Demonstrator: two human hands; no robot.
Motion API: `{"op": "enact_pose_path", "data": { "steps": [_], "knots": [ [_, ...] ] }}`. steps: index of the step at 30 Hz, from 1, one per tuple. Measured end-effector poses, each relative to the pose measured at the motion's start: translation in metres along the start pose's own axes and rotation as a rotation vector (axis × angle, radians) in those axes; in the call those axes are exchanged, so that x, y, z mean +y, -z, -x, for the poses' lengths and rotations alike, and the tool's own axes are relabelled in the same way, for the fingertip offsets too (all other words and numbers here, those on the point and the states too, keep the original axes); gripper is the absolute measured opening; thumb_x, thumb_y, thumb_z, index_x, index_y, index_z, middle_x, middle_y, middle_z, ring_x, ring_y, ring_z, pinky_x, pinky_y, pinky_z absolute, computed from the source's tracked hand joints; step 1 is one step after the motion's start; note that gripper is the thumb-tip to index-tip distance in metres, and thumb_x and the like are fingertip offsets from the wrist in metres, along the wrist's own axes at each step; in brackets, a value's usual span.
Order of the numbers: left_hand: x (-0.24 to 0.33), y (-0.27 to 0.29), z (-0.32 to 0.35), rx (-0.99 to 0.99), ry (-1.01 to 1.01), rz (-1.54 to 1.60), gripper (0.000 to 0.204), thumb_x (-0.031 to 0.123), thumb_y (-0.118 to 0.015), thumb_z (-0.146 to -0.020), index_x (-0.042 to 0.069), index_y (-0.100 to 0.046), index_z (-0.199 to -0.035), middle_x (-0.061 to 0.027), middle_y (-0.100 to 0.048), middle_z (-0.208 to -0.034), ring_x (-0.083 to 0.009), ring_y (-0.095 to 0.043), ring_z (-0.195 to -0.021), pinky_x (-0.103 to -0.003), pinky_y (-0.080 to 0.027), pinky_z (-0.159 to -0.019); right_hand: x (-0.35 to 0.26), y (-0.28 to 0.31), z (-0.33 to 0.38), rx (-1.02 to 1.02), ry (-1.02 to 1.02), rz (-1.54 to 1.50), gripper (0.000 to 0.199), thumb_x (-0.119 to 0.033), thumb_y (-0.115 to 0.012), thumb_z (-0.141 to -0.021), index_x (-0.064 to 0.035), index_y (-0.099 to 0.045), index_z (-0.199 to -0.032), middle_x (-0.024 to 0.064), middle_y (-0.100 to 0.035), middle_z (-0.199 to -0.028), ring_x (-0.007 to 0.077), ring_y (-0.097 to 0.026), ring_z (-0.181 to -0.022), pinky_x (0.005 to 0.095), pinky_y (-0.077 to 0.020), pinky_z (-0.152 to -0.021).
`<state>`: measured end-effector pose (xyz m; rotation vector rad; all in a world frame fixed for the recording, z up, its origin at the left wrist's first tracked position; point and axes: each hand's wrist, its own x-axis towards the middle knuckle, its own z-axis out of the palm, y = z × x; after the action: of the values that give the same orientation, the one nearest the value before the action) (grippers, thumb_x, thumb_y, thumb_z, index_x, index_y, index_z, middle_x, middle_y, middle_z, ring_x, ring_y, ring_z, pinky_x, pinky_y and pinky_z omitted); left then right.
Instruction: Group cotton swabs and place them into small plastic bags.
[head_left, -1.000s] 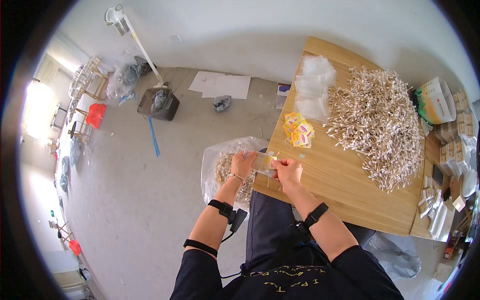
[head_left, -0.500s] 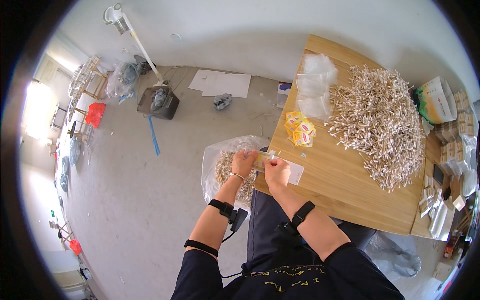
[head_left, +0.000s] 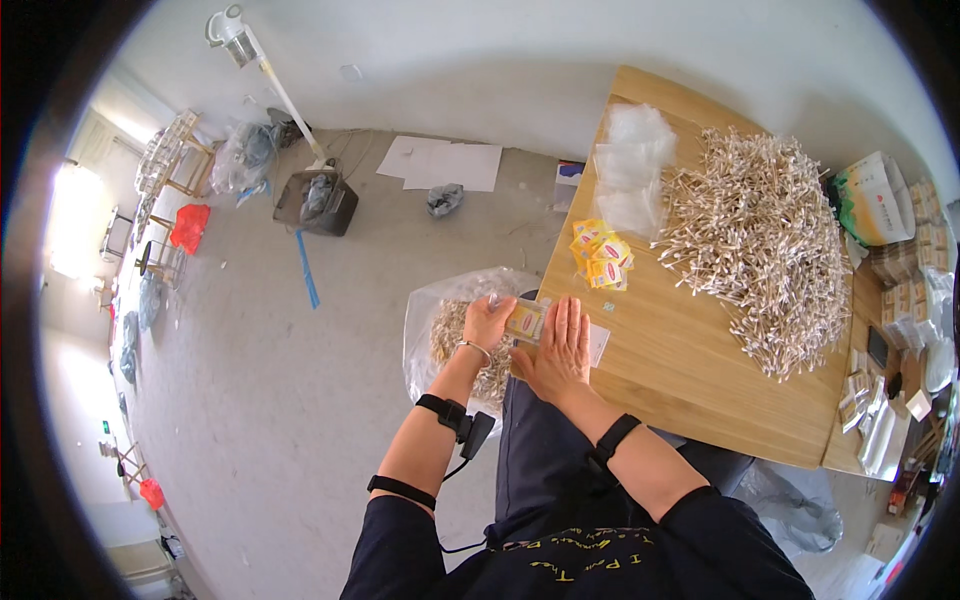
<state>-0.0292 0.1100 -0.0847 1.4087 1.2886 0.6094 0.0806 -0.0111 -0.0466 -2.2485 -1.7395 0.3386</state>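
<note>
My left hand [head_left: 485, 325] is closed on the end of a small clear plastic bag [head_left: 526, 319] with a yellow card in it, at the table's left edge. My right hand [head_left: 562, 352] lies flat across the bag's other end, fingers stretched out and thumb apart. From beneath those fingers a white card or sheet [head_left: 600, 342] sticks out on the table. Just beyond my hands is a small pile of yellow printed cards [head_left: 604, 262]. Whether the bag holds cotton swabs I cannot tell.
A big heap of cotton swabs [head_left: 765, 250] covers the right of the wooden table [head_left: 690, 400]. Clear empty bags [head_left: 630, 170] lie at its far left. Beside my left hand stands a large clear sack [head_left: 420, 340] of swabs. A dark bin [head_left: 340, 212] is on the floor.
My right hand has gone from a pinch at the bag's end to lying flat on it with fingers extended. My left hand still holds the bag.
</note>
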Motion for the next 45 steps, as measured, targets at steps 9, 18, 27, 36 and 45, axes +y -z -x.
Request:
{"op": "enact_pose_path", "data": {
  "steps": [9, 18, 27, 36, 45],
  "knots": [
    [-0.019, 0.002, -0.006, -0.026, 0.020, 0.161, 0.029, 0.026, -0.067, -0.085, -0.002, -0.067, -0.084, -0.0026, -0.064, -0.073, -0.0071, -0.054, -0.065, -0.026, -0.045, -0.057, -0.011, -0.003, -0.005, -0.039, -0.024, 0.002, 0.098, -0.058, -0.047, -0.086, 0.0132, -0.010, -0.142, 0.0279, -0.007, -0.151, 0.0396, 0.001, -0.142, 0.0476, -0.0013, -0.115],
    [-0.020, 0.007, -0.009, -0.116, 0.069, 0.243, 0.024, 0.022, -0.066, -0.088, -0.002, -0.064, -0.089, -0.0041, -0.066, -0.083, -0.0100, -0.060, -0.073, -0.026, -0.049, -0.066, -0.019, -0.005, -0.005, -0.047, -0.047, 0.016, 0.098, -0.058, -0.048, -0.085, 0.0136, -0.011, -0.141, 0.0274, -0.007, -0.151, 0.0395, 0.001, -0.142, 0.0474, -0.0019, -0.115],
    [-0.017, 0.004, -0.013, -0.157, 0.062, 0.068, 0.027, 0.022, -0.065, -0.087, -0.003, -0.063, -0.097, -0.0045, -0.066, -0.086, -0.0114, -0.061, -0.076, -0.027, -0.049, -0.063, -0.016, 0.017, -0.007, -0.210, -0.087, 0.054, 0.094, -0.056, -0.045, -0.088, 0.0102, -0.010, -0.144, 0.0272, -0.005, -0.152, 0.0400, 0.005, -0.142, 0.0484, 0.0021, -0.114],
    [-0.029, 0.018, -0.023, -0.125, 0.178, 0.336, 0.024, 0.021, -0.062, -0.088, 0.005, -0.061, -0.105, -0.0017, -0.062, -0.086, -0.0135, -0.062, -0.075, -0.028, -0.050, -0.058, 0.082, 0.051, 0.014, 0.282, -0.249, -0.100, 0.085, -0.042, -0.060, -0.082, 0.0005, -0.021, -0.145, 0.0262, -0.010, -0.151, 0.0434, -0.006, -0.140, 0.0583, -0.0082, -0.110],
    [0.034, -0.025, 0.020, 0.302, -0.652, -0.489, 0.048, 0.019, -0.068, -0.075, 0.003, -0.053, -0.118, -0.0185, -0.055, -0.116, -0.0352, -0.049, -0.110, -0.045, -0.035, -0.099, 0.269, 0.100, 0.103, 0.518, -1.011, -0.117, 0.066, -0.038, -0.051, -0.089, -0.0136, -0.027, -0.145, 0.0233, -0.012, -0.151, 0.0427, -0.006, -0.140, 0.0608, -0.0068, -0.109]
  ]
}}
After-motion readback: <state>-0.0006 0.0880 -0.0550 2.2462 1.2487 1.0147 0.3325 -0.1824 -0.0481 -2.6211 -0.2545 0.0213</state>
